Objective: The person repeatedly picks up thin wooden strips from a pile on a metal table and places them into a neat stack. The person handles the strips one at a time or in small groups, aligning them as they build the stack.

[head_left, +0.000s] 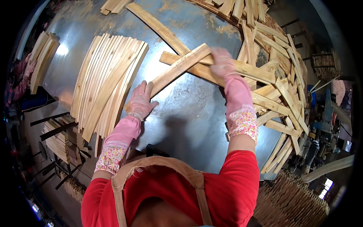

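Observation:
A pale wooden slat [177,69] lies slantwise in front of me on the metal tabletop, across two other slats. My left hand [141,101], in a pinkish glove, rests on its near left end with the fingers stretched out and the thumb apart. At the far right end is my right hand [222,62], gloved too and smeared by motion; whether it grips anything is unclear. Beneath the slanted slat, a long slat [159,30] and a shorter slat [249,70] cross each other. Left of my left hand stands a row of slats [109,72], with one loose slat [107,96] lying askew on top.
A jumbled heap of slats [280,90] covers the right side of the metal table [181,132]. At the far left, another person's gloved hand [30,66] is by a small stack [44,56]. More stacked wood [291,200] stands below at right.

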Motion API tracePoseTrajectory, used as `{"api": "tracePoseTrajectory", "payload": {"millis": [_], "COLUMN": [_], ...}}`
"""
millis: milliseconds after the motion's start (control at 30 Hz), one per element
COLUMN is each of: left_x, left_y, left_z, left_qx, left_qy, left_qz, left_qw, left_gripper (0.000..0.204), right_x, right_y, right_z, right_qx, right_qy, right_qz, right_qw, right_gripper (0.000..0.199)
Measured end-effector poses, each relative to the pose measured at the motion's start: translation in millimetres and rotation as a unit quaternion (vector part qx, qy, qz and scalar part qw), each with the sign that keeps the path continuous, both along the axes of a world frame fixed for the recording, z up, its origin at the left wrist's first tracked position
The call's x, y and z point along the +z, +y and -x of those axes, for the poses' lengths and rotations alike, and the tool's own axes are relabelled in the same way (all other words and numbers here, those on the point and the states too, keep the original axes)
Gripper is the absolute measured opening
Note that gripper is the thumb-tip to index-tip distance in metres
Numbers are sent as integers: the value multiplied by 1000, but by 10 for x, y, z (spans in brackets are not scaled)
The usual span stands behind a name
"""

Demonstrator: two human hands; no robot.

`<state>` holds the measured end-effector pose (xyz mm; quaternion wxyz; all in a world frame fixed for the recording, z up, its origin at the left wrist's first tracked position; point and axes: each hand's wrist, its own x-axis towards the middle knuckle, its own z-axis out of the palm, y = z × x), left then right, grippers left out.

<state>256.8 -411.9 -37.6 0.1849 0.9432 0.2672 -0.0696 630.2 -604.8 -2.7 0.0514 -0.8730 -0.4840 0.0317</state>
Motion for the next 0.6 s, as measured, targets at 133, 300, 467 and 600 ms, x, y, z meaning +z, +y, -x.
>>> {"api": "tracePoseTrajectory", "payload": {"millis": [133,300,467,600], "left_x": [-94,189,308,562], "left_y": [149,53,-132,-431], "left_z": [50,267,171,-155], "left_qx": [51,204,236,102], "left_qy": [-33,-172,-184,-124], "left_qz": [177,731,790,419], "left_qw": [982,628,536,894], "left_gripper": [74,71,80,79], "right_x": [-314,266,26,-311], "right_y": [-724,-496,-117,819], "right_z": [-544,-429,102,994], "right_qx": [-84,-187,-338,-383], "right_qy": [-47,182,695,642], "right_qz": [147,132,-264,-452], "right_qw": [984,956,577,486], "right_gripper": [88,85,76,74]}}
